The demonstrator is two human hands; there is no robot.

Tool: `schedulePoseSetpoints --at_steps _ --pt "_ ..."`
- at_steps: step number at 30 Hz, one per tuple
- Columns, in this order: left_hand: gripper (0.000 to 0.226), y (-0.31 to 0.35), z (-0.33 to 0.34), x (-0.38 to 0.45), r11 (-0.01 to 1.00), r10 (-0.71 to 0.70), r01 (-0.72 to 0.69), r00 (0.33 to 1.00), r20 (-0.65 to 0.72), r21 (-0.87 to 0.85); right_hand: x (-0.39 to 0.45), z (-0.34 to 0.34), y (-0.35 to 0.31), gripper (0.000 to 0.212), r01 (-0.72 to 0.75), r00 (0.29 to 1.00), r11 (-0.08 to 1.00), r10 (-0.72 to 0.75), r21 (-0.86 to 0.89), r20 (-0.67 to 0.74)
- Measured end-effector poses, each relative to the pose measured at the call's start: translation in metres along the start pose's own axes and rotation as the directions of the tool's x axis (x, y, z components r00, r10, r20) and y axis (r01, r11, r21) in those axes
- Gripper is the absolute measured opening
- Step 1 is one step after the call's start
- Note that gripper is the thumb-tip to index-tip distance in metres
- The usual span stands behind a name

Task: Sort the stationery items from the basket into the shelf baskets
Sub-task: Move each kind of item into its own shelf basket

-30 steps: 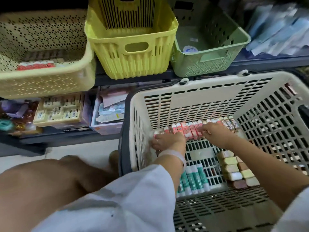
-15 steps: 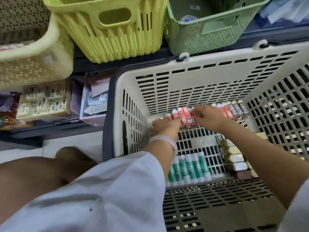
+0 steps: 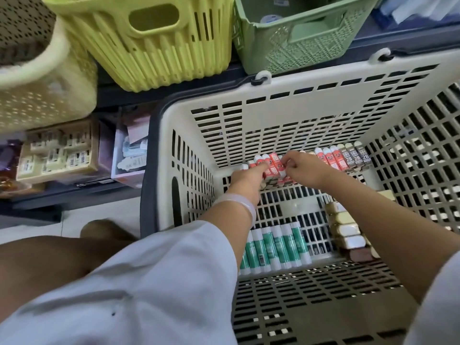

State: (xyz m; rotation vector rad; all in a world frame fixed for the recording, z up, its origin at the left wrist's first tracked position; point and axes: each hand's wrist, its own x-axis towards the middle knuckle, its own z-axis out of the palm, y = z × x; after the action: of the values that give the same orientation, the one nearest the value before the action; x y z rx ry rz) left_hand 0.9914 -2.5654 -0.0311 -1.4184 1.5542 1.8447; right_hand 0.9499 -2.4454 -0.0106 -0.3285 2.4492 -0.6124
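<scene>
Both hands are closing on the red boxes at the basket far wall: left hand and right hand are pinching the bunch's ends, boxes running away from her.

glue sticks in basket, shelf baskets behind

I wear a loose white top with wide sleeves: my left sleeve ends below the elbow and carries one small dark speck on the cloth, and only the edge of my right sleeve shows at the corner. A smooth, pale, translucent bangle circles my left wrist. Both forearms and my knee are bare.
</scene>
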Motion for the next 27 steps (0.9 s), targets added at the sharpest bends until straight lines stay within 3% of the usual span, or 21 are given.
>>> schedulePoseSetpoints --at_steps 7,12,17,20,23,27 --pt "0.05 0.003 -0.003 -0.003 0.987 -0.077 0.099 0.983 0.165 -0.126 0.003 0.001 0.0 0.027 -0.033 0.999 0.999 0.033 0.003 -0.012" --pt "0.053 0.005 -0.004 -0.005 0.995 -0.058 0.068 0.988 0.145 -0.067 0.002 0.005 -0.005 0.028 -0.039 0.998 0.997 0.035 -0.065 -0.049" --pt "0.052 0.016 -0.004 -0.028 0.991 -0.018 0.038 0.988 0.154 -0.127 -0.008 -0.007 -0.02 0.027 -0.039 0.997 0.96 0.054 0.277 -0.049" --pt "0.055 0.029 -0.013 -0.053 0.987 0.012 0.019 0.983 0.184 -0.162 -0.025 -0.031 -0.029 0.022 -0.09 0.993 0.847 0.035 0.524 0.113" --pt "0.053 0.043 -0.028 -0.085 0.979 0.094 -0.042 0.961 0.259 -0.198 -0.046 -0.059 -0.046 0.019 -0.038 0.988 0.847 -0.049 0.53 0.15" --pt "0.045 0.071 -0.062 -0.13 0.936 0.319 -0.241 0.89 0.327 -0.257 -0.076 -0.095 -0.094 0.014 0.139 0.984 0.835 -0.178 0.533 0.024"
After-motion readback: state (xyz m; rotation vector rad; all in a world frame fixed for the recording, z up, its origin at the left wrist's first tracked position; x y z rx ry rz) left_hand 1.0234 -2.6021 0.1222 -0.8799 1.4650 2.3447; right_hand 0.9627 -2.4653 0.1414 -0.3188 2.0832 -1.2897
